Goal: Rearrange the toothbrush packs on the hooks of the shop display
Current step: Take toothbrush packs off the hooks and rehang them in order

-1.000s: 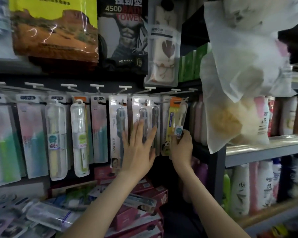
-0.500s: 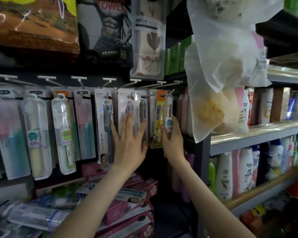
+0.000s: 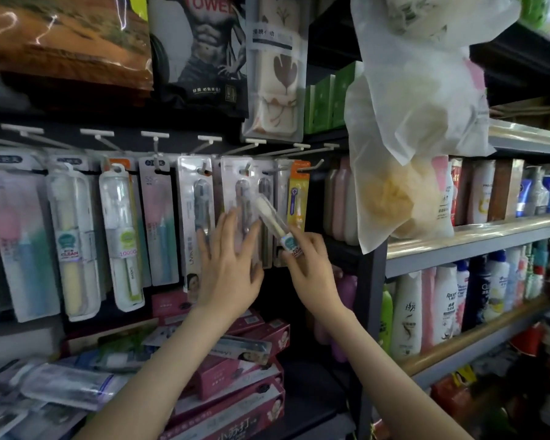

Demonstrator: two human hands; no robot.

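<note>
Head view, shop display: a row of hooks (image 3: 310,168) runs across the dark back panel, carded toothbrush packs (image 3: 159,217) hanging side by side from its left edge to its right end; two clear tube packs (image 3: 121,236) hang among them left of centre; an orange-topped yellow pack (image 3: 297,198) hangs at the right end of the row; left hand (image 3: 226,265), grip released, fingers straight and spread, laid flat against the grey-brush packs (image 3: 200,204) right of centre; right hand (image 3: 311,268), grip grasping a single tube toothbrush pack (image 3: 272,217) by its labelled lower end, pinched between thumb and fingers; this pack is tilted, upper end leaning left, off the hooks, in front of the hanging packs between the left fingers and the orange-topped pack; pink boxes (image 3: 254,338) stacked below the row; bottles (image 3: 407,312) on metal shelves (image 3: 458,239) right of the display; white plastic bags (image 3: 419,90) hanging at the upper right.
</note>
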